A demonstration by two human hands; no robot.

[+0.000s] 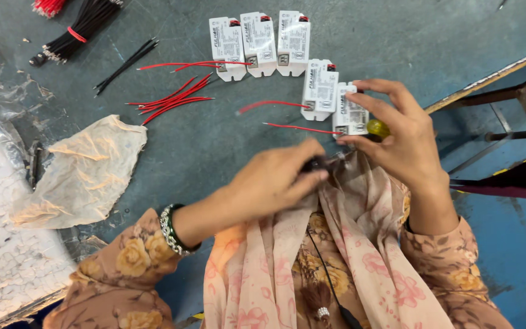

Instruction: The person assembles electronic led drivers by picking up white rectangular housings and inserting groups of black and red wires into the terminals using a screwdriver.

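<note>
While the right hand (397, 131) pinches a small white rectangular plastic driver box (349, 114) by its long sides near the grey worktop's (214, 146) right edge, the left hand (275, 180) closes on a dark, blurred tool (318, 163) beside it. Light and rigid, the box looks slippery; its thin red wire (299, 128) flexes.

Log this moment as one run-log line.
left hand: grips dark tool | right hand: holds white driver box | red wire: attached
</note>
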